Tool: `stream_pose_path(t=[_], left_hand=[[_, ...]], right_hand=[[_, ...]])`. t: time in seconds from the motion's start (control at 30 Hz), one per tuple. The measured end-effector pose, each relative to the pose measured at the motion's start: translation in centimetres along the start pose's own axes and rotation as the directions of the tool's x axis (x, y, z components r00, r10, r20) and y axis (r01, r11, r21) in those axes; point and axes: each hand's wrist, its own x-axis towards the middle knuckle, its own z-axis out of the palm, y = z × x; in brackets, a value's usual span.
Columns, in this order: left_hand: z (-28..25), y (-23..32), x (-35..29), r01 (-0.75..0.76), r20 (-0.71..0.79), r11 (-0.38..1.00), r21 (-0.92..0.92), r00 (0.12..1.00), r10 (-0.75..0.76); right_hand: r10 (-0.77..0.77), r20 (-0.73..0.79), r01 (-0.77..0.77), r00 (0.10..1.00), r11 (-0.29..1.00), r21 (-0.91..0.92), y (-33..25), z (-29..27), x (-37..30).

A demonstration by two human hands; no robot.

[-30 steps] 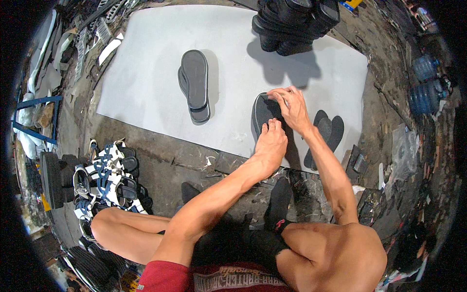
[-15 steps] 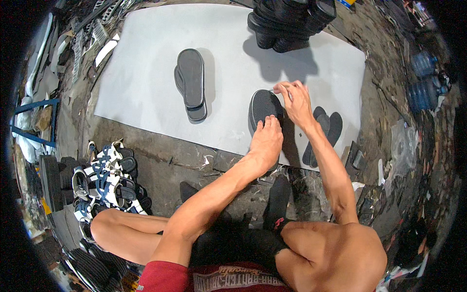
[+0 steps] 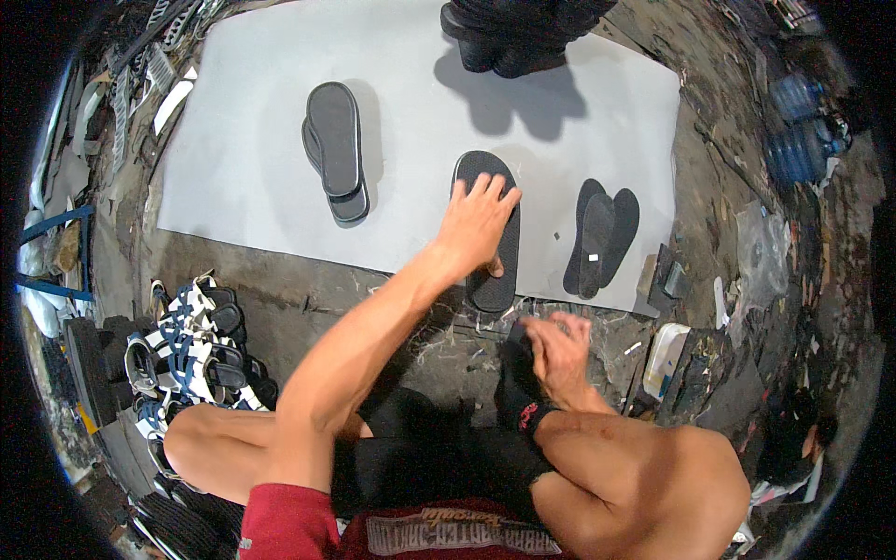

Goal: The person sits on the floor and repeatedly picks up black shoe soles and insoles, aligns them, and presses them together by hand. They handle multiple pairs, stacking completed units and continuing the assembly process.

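Note:
A black, textured shoe sole [image 3: 493, 294] with a pale edge line lies near the front edge of the grey sheet, pointing away from me. My left hand [image 3: 476, 224] lies across its middle, fingers curved over the top and thumb resting lower down, pressing it to the sheet. My right hand [image 3: 560, 355] is apart from the sole, low over the dark floor beside my black-socked foot [image 3: 515, 373]. Its fingers are bent and blurred; whether they hold anything cannot be made out. Several thin dark insoles [image 3: 600, 238] lie fanned to the right, with a small white patch on one.
On the grey sheet [image 3: 252, 112], two stacked dark soles [image 3: 334, 140] lie left. A pile of black soles [image 3: 523, 33] stands at the back. White-and-navy sandals [image 3: 201, 345] are heaped by my left knee. Blue water jugs [image 3: 795, 154] stand far right, among scraps.
My right hand has left the sole's far right edge and come down toward my foot. My left hand has moved farther up the sole. The whole view has shifted slightly.

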Motion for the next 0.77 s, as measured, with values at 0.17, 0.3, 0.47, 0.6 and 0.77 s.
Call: stream_pose_path(t=[0.17,0.3,0.47,0.6,0.77], left_hand=[[0.0,0.4,7.3,-0.091,0.315,0.985,0.147,0.948,0.041],[0.0,0.0,9.2,-0.191,0.432,0.976,0.104,0.892,0.129],[-0.6,-1.0,8.0,-0.207,0.386,0.977,0.060,0.907,0.168],[-1.3,-0.8,7.2,-0.188,0.399,0.982,0.030,0.903,0.161],[-1.7,-0.6,6.4,-0.193,0.408,0.981,0.032,0.898,0.164]], right_hand=[[-0.030,-0.097,0.047,0.995,0.984,0.173,-0.8,3.2,6.4],[-0.039,-0.080,0.050,0.996,0.989,0.137,-0.1,6.5,9.2],[-0.052,-0.094,0.062,0.994,0.993,0.105,0.0,7.0,9.7],[-0.053,0.027,0.052,0.998,0.997,0.048,-1.7,4.9,7.5],[-0.131,0.176,0.121,0.976,0.991,0.062,-1.6,3.6,2.5]])
